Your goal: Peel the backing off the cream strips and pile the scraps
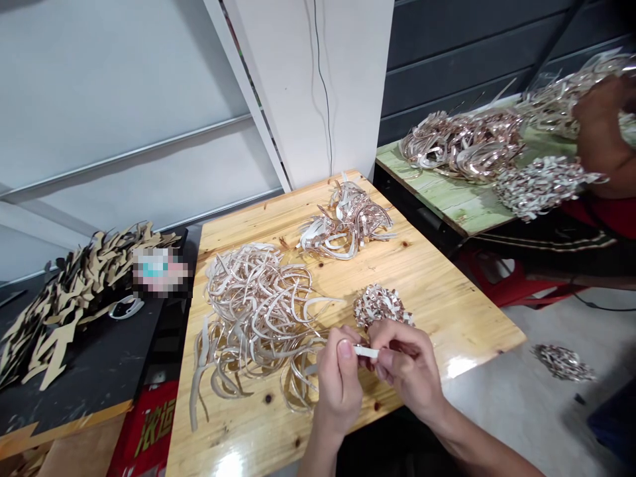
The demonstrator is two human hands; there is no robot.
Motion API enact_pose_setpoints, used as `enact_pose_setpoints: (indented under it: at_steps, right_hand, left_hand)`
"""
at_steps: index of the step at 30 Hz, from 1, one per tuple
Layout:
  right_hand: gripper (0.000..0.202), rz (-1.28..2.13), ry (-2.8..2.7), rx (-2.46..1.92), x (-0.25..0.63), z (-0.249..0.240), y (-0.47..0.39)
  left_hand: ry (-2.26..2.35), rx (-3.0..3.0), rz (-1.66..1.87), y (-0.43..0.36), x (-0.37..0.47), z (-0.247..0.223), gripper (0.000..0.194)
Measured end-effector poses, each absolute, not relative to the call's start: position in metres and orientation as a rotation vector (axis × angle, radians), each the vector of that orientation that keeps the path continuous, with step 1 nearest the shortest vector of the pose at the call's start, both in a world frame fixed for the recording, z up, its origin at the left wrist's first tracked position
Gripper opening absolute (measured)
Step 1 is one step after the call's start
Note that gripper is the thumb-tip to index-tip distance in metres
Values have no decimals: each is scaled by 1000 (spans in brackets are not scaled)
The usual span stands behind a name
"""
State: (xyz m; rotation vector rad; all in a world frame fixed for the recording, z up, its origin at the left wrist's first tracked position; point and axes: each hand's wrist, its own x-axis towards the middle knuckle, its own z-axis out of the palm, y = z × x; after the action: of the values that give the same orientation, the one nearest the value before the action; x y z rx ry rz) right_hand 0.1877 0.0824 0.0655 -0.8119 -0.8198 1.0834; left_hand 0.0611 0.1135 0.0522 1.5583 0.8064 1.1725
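Observation:
Near the front edge of the wooden table [427, 285], a short whitish strip [366, 352] is stretched between my two hands. My left hand [338, 379] pinches one end with the thumb on top. The other end sits between the closed fingers of my right hand [410, 368]. Just beyond my right hand lies a small pile of short white and rose-gold pieces [381, 303], partly hidden by it. Left of my hands spreads a big heap of long curved white and rose-gold strips [258, 298]. A smaller strip bundle [350, 222] lies farther back.
At right, a green-topped table [447, 199] bears shiny strip heaps [462, 142] and a cut-piece pile [544, 185]; another person's arm [603, 139] reaches over it. More pieces [564, 362] lie on the floor near a red stool [507, 278]. Brown cut-outs [74, 298] cover a black table at left.

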Motion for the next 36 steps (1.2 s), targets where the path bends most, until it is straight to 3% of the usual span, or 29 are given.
enact_pose_setpoints:
  at_steps: [16, 20, 26, 36]
  right_hand:
    - [18, 1141, -410, -634, 184, 70, 94]
    - [29, 1060, -645, -919, 192, 66, 92]
    - [27, 930, -1201, -1306, 202, 71, 89]
    - [27, 859, -1515, -1337, 205, 77, 88]
  left_hand:
    - [732, 953, 1303, 114, 89, 56, 43]
    - [829, 1091, 1395, 112, 84, 50, 44]
    - [927, 1299, 1373, 109, 67, 48, 36]
    - [868, 1522, 1115, 122, 63, 59, 36]
